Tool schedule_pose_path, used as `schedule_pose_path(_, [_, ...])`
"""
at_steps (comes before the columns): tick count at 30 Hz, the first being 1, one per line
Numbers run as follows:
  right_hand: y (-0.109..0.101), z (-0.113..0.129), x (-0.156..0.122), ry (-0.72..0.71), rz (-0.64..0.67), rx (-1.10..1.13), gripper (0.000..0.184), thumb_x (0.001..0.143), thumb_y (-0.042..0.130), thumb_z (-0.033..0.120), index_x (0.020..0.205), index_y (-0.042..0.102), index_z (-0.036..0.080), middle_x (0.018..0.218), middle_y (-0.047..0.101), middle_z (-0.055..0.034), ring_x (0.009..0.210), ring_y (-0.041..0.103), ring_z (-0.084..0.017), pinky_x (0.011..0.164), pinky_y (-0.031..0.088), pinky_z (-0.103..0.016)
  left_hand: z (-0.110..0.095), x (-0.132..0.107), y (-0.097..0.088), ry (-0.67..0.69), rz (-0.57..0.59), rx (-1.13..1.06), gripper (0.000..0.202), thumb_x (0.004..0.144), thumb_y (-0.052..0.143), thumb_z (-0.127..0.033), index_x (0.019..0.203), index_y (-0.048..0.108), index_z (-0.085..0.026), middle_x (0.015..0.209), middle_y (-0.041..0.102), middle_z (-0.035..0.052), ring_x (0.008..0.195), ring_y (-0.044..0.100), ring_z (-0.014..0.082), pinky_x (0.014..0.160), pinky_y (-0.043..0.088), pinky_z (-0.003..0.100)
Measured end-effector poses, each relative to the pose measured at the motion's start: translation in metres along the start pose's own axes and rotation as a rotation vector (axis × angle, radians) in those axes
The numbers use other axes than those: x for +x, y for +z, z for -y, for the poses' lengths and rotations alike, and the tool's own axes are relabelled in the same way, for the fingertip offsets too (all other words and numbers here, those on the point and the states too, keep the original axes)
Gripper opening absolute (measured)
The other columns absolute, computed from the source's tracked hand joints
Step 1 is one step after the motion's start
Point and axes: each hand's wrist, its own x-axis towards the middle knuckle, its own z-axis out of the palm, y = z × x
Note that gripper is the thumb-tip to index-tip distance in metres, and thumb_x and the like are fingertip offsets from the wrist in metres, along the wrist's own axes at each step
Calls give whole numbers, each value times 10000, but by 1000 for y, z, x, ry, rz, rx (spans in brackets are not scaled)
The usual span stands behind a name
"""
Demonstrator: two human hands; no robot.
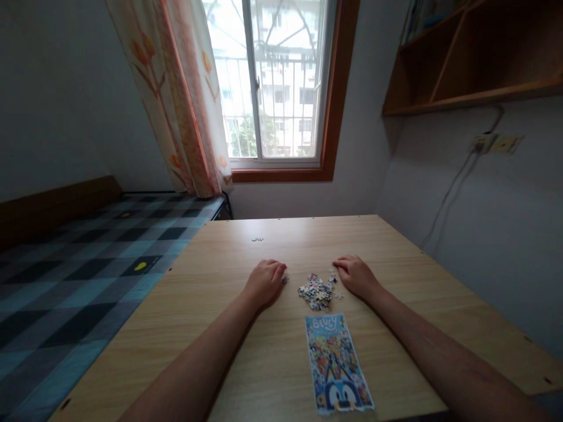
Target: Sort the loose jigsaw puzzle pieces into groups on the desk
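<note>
Both hands rest palm down on the table point(396, 246). The left hand point(266, 280) is loosely curled, with a stray piece point(285, 281) at its fingertips. The right hand point(356, 275) touches the edge of the puzzle pile point(315, 291) lying between them (pinching or not, I cannot tell). A picture card point(336, 363) lies just behind the pile.

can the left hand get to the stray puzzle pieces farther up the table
Probably yes: the left hand rests just short of the stray pieces, with only bare table between them.
</note>
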Motion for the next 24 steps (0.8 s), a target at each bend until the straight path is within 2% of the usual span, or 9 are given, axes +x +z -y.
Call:
schedule_pose_path(3, [4, -1, 4, -12, 36, 77, 312, 888, 489, 263, 1056, 744, 197, 1116, 694, -77, 1065, 608, -208, 984, 456, -366, 0, -1, 5, -23, -6, 45, 415, 968, 364, -357, 896, 739, -195, 971, 715, 90, 943, 605, 211, 944, 452, 387])
schedule_pose_path(6, [10, -7, 16, -16, 103, 221, 360, 919, 459, 349, 1080, 738, 189, 1159, 683, -87, 1117, 611, -214, 1014, 455, -375, 2, -2, 10, -52, -15, 67, 274, 900, 501, -331, 963, 736, -206, 1025, 701, 86, 986, 586, 225, 953, 451, 395])
schedule_pose_path(9, [19, -14, 39, -16, 169, 322, 376, 915, 468, 408, 1040, 752, 197, 1176, 678, -86, 1125, 616, -217, 1021, 456, -376, 5, -3, 12, -81, -24, 55, 261, 845, 580, -286, 1055, 715, -210, 1076, 692, 79, 1039, 568, 245, 966, 452, 407])
schedule_pose_path(13, [41, -12, 82, 94, 214, 354, 337, 861, 564, 425, 961, 775, 181, 1195, 664, -103, 1101, 633, -216, 1003, 457, -337, 6, -2, 8, -123, -18, 40, 191, 849, 577, -256, 946, 736, -213, 1037, 696, 68, 1020, 574, 245, 958, 457, 404])
schedule_pose_path(19, [91, 22, 152, 139, 239, 360, 232, 776, 664, 295, 950, 778, 191, 1248, 637, -80, 1120, 621, -175, 1015, 431, -259, 5, -2, 0, -233, -35, 84, 156, 834, 587, -245, 867, 737, -220, 977, 692, 80, 984, 576, 265, 915, 466, 426])
schedule_pose_path(24, [122, 58, 191, 154, 236, 329, 190, 753, 710, 358, 911, 776, 276, 1257, 637, 9, 1173, 571, -175, 1135, 296, -325, 5, -3, 1, -274, -35, 79, 154, 834, 587, -250, 855, 736, -222, 974, 688, 80, 981, 567, 266, 905, 459, 424])
